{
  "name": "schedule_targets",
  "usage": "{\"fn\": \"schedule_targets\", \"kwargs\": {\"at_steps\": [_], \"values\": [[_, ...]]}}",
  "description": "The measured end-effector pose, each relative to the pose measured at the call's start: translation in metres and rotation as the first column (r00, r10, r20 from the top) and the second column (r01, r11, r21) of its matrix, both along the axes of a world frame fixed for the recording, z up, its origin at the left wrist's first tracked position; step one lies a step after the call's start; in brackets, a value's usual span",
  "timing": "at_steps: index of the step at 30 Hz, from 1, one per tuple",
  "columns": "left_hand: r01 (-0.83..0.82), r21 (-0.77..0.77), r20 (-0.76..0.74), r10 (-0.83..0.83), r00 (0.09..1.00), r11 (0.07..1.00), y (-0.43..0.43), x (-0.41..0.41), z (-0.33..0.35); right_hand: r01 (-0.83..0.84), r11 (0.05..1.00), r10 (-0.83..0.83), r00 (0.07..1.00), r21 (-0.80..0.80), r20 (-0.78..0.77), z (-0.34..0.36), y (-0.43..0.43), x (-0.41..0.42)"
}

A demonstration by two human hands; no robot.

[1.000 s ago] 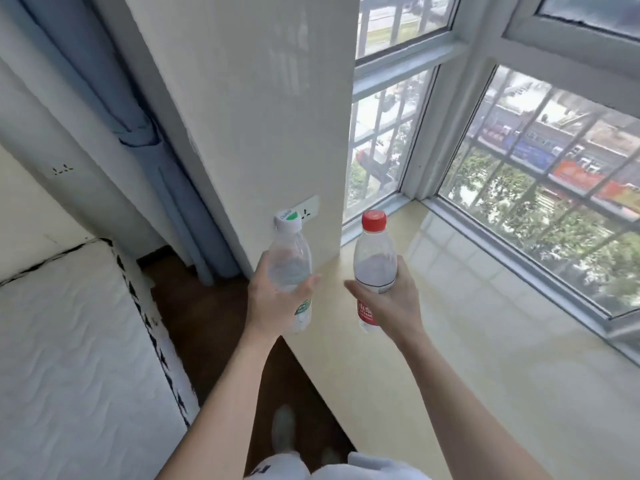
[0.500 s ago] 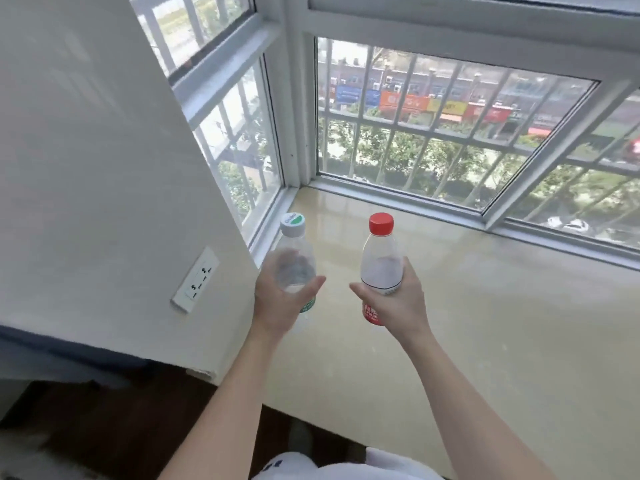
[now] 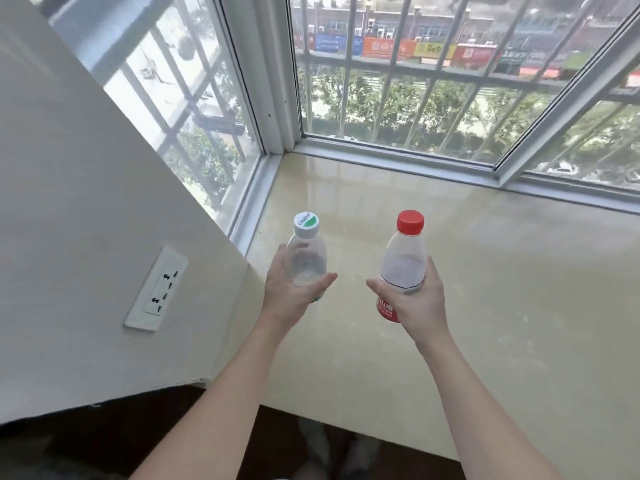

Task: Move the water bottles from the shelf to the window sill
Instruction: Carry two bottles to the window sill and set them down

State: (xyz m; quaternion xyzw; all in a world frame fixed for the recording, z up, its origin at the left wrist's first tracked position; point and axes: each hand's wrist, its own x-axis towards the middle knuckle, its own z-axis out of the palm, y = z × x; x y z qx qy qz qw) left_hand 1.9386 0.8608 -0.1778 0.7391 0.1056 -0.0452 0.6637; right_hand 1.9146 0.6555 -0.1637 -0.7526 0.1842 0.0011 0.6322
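Note:
My left hand (image 3: 290, 295) grips a clear water bottle with a white and green cap (image 3: 306, 252), held upright over the left part of the beige window sill (image 3: 502, 289). My right hand (image 3: 414, 301) grips a clear bottle with a red cap and red label (image 3: 404, 258), also upright, a short way to the right of the first. Both bottles hang above the sill's surface; my fingers hide their lower halves. The shelf is out of view.
A white wall (image 3: 86, 202) with a power socket (image 3: 156, 288) closes the left side. Barred windows (image 3: 415, 81) with white frames border the sill at the back and left. Dark floor (image 3: 294, 445) lies below the sill's front edge.
The view has swung right and closer to the sill. Both hands have carried the bottles forward over the sill, and the two bottles are now farther apart.

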Motion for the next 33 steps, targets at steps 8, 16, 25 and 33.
{"fn": "schedule_targets", "kwargs": {"at_steps": [8, 16, 25, 33], "values": [[0.027, 0.101, -0.038, -0.023, 0.999, 0.994, -0.007, 0.05, -0.13, -0.025, 0.999, 0.025, 1.0, 0.03, 0.001, -0.13, -0.005, 0.049], [-0.025, 0.151, 0.049, 0.018, 0.999, 0.988, -0.007, 0.091, -0.209, -0.007, 1.0, 0.008, 0.998, -0.022, 0.066, -0.215, 0.002, 0.079], [0.02, 0.172, 0.1, -0.038, 0.994, 0.985, -0.002, 0.096, -0.239, 0.036, 0.999, -0.032, 0.99, -0.026, 0.134, -0.248, 0.004, 0.08], [0.06, 0.179, 0.032, -0.067, 0.997, 0.982, 0.004, 0.085, -0.254, 0.027, 0.999, -0.026, 0.999, -0.03, 0.03, -0.277, -0.005, 0.077]]}}
